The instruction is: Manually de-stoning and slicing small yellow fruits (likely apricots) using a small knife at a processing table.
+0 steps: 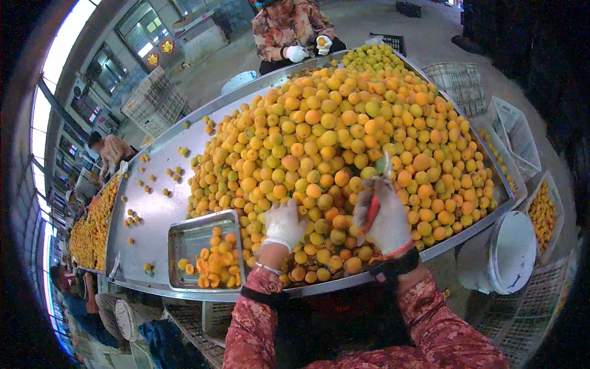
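A large heap of whole apricots (295, 143), orange to yellow-green, covers much of the metal-topped table (156, 203) before me. My left hand (285, 226), in a white knit glove, rests at the heap's near side with its fingertips among the fruit; whether it grips an apricot is hidden. In my gloved right hand (387, 221) is a red-handled tool (372, 213) with a curved, pale metal tip pointing away from me into the heap. A green leaf (380, 165) lies beside that tip. Left of my left hand, a metal tray (184, 235) holds halved apricots (214, 265).
Across the table a person in white gloves (296, 54) holds an apricot. A white bucket (511, 253) and plastic crates (514, 129) stand along the right. More people work at another apricot-covered table (94, 230) on the left. The table has a raised metal rim (442, 249).
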Tool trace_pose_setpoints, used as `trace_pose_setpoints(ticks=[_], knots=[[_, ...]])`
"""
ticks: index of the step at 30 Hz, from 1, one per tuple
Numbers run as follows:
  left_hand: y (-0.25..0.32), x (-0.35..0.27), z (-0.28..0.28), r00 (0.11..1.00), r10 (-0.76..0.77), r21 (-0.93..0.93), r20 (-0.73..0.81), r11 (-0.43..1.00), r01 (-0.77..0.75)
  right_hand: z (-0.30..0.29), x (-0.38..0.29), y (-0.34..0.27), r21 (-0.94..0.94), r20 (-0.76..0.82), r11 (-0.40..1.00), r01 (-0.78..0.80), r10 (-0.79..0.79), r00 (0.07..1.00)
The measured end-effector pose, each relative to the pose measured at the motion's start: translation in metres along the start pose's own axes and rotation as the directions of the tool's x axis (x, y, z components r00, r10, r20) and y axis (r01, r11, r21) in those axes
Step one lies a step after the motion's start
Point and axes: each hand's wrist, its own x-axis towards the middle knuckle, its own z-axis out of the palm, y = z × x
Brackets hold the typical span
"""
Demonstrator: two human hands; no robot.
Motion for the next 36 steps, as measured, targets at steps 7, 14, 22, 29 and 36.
trace_pose_setpoints(ticks=[7,14,22,29,36], knots=[[0.009,0.001,-0.008,0.999,0.003,-0.140,-0.052,0.990,-0.010,0.005,-0.002,0.025,-0.549,0.091,0.832,0.077,-0.032,0.995],[0.036,-0.038,-0.047,0.974,-0.204,-0.975,-0.097,0.215,-0.052,0.020,-0.015,0.026,-0.724,0.141,0.688,0.034,0.099,0.985],[0.055,-0.057,-0.041,0.991,-0.133,-0.991,-0.007,-0.131,-0.025,0.027,-0.019,0.031,-0.744,0.157,0.663,0.089,0.044,0.987],[0.047,-0.060,-0.032,0.999,-0.017,-0.940,0.036,-0.341,0.028,0.034,-0.025,0.040,-0.803,0.194,0.572,0.169,-0.018,0.981],[0.031,-0.065,-0.026,0.995,-0.094,-0.973,-0.041,-0.221,-0.061,0.034,-0.036,0.041,-0.839,0.294,0.482,0.250,0.015,0.956]])
